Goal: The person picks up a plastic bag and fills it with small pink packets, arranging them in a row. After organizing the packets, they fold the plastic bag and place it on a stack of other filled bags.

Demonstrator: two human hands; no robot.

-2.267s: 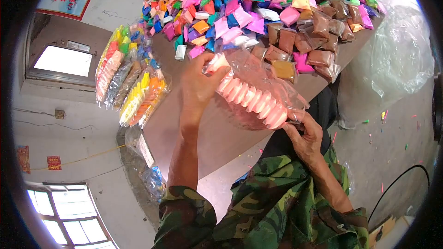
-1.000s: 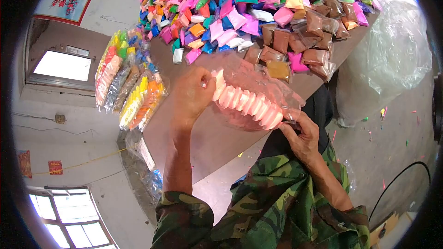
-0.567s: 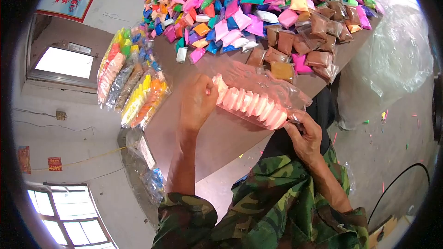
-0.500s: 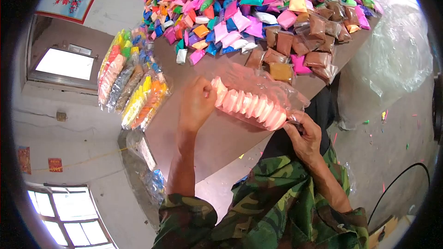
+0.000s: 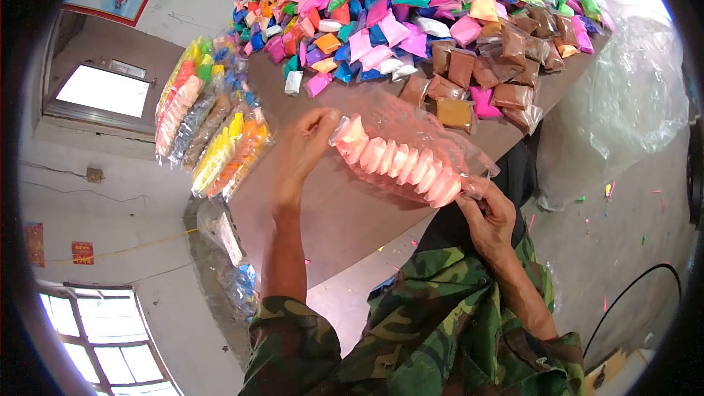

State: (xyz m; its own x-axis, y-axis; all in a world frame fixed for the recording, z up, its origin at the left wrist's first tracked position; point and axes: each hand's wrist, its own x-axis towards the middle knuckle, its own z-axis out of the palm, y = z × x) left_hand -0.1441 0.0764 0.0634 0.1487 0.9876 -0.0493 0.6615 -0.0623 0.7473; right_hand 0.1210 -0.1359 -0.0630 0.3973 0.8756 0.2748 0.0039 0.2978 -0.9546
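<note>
A clear plastic bag stretches between my hands above the near part of the table. Inside it stands a tight row of pale pink packets, lined up side by side. My left hand is closed in a pinch at the bag's left end, with its fingertips by the corner. At the other end, my right hand pinches the bag's lower right corner between thumb and fingers. The bag's loose upper film is crumpled and see-through.
A big heap of small coloured packets covers the far side of the brown table. Brown packets lie at its right. Filled bags are stacked at the left edge. A large clear plastic sack stands right.
My left hand has shifted slightly up and left at the bag's end, and the row of pink packets shows a little more spread out. My right hand keeps its hold.
</note>
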